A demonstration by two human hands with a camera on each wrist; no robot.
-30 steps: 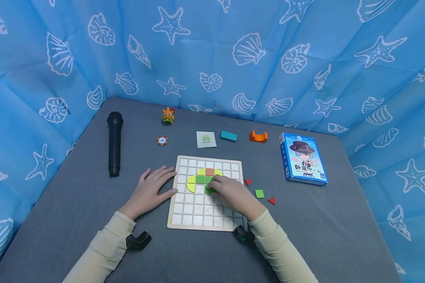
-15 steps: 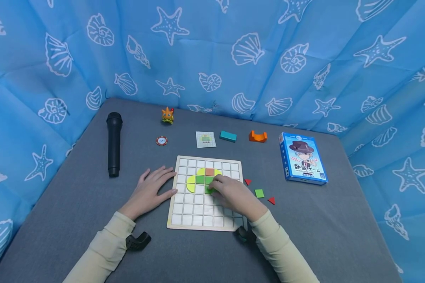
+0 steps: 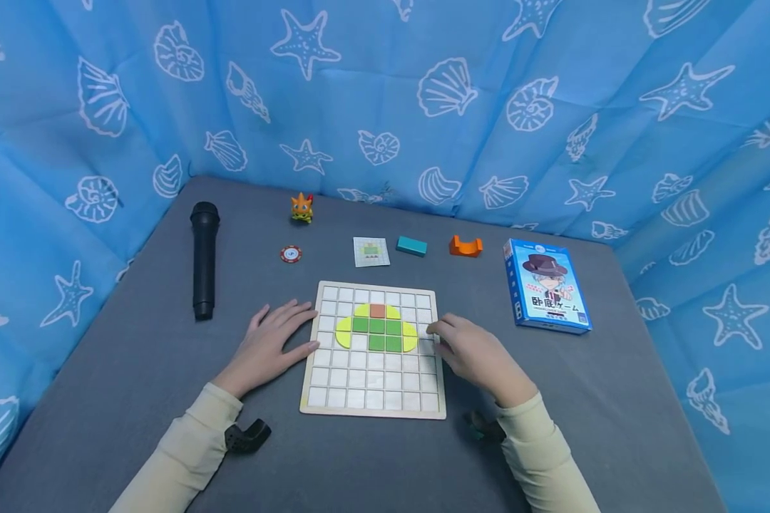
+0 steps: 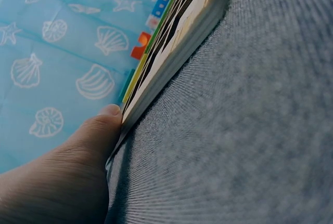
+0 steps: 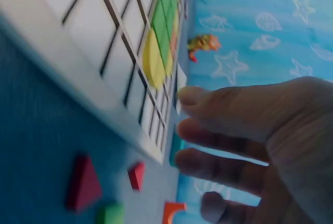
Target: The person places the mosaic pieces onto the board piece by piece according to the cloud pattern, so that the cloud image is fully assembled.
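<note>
A white-celled grid board (image 3: 357, 377) with a pale wooden frame lies in the middle of the table. On it, several green squares (image 3: 376, 326), a brown square (image 3: 377, 311) and yellow rounded pieces (image 3: 410, 338) form a patch. My left hand (image 3: 264, 349) rests at the board's left edge, fingers spread, thumb at the frame in the left wrist view. My right hand (image 3: 478, 356) hovers by the right edge, fingers loosely bent with nothing between them. Two red triangles (image 5: 84, 185) and a green square piece (image 5: 111, 213) lie beside the board, hidden behind that hand in the head view.
Behind the board lie a pattern card (image 3: 371, 251), a teal block (image 3: 412, 246), an orange arch block (image 3: 465, 246) and a poker chip (image 3: 291, 254). A toy figure (image 3: 301, 208) stands farther back. A black microphone (image 3: 204, 260) lies left, a blue game box (image 3: 547, 286) right.
My right hand has left the patch and moved right to the board's edge, uncovering green squares and the yellow piece on the patch's right. My left hand has stayed put.
</note>
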